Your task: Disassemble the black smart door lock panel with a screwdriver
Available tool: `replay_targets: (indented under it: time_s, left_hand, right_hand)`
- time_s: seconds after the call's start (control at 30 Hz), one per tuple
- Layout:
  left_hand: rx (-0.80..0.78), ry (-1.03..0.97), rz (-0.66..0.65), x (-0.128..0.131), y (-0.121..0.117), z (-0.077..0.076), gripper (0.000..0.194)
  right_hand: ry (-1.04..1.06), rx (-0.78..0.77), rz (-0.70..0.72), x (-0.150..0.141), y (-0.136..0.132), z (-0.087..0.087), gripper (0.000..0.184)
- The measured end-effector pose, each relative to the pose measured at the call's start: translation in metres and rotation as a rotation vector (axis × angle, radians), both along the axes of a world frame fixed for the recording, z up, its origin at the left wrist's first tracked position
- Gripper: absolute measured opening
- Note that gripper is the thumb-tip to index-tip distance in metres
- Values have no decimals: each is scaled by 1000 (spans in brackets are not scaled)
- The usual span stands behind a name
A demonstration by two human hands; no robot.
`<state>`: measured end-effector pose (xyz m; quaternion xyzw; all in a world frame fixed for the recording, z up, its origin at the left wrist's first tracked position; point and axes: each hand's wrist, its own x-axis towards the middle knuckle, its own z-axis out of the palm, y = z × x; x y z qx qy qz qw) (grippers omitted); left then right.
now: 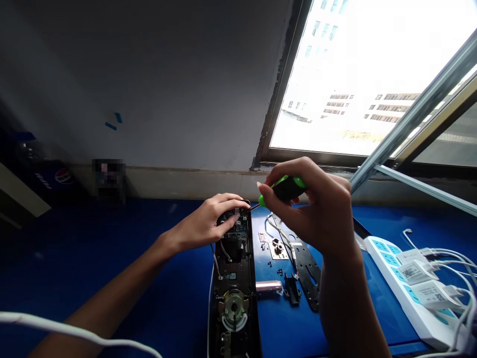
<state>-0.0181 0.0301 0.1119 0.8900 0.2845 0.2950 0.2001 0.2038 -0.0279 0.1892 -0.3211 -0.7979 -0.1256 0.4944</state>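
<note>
A long black electronic door lock lies open on the blue table, with its circuit board at the far end and a round metal spindle mechanism nearer me. My left hand is closed over the lock's far end, thumb on the board and index finger reaching the far right corner. In my right hand is a green and black screwdriver, tilted, its thin shaft meeting that same corner beside my left fingertip. The exact spot under the tip is hidden.
Right of the lock lie a square metal plate, small screws, a pinkish cylinder, a black bracket and a long black plate. A white power strip with chargers stands far right. A white cable crosses the lower left.
</note>
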Motion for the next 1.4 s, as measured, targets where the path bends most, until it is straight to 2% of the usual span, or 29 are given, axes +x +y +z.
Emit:
replay_targets:
  time_s: [0.07, 0.13, 0.27, 0.33, 0.47, 0.53, 0.67, 0.8, 0.97, 1.13, 1.2, 1.33, 1.4]
  left_hand:
    - [-3, -9, -9, 0, 0, 0, 35]
    - [-8, -15, -9, 0, 1, 0, 35]
    - [1, -13, -8, 1, 0, 0, 33]
    - [15, -18, -5, 1, 0, 0, 33]
    - [35, -25, -2, 2, 0, -2, 33]
    - [42, -21, 0, 2, 0, -2, 34]
    - [27, 13, 5, 1, 0, -1, 37]
    - [12, 22, 3, 0, 0, -1, 39]
    - [30, 24, 5, 0, 0, -1, 38]
    - [46, 26, 15, 1, 0, -1, 38]
    - [55, 35, 32, 1, 0, -2, 37]
    - [74, 48, 50, 2, 0, -3, 36]
    - [77, 48, 44, 3, -1, -2, 37]
  right_hand:
    - [-60, -86, 75, 2, -4, 2, 26]
    - [-79, -118, 73, 3, -6, 3, 36]
    - [-9, 0, -95, 1, -4, 0, 19]
    - [-4, 4, -87, 1, -4, 1, 16]
    - [-106, -123, 109, 4, -5, 3, 39]
    - [-103, -103, 85, 4, -4, 2, 38]
    - [-19, 3, -49, 3, 2, -3, 23]
    - [-15, -46, 13, 1, 5, -4, 41]
    - [9, -41, -53, 1, 5, -4, 38]
    - [-4, -104, 54, 1, 3, -3, 51]
    - [-7, -98, 60, 1, 2, -2, 48]
    - [19, -74, 9, 2, 2, -1, 27]
    - [26, -82, 10, 3, 2, 0, 28]
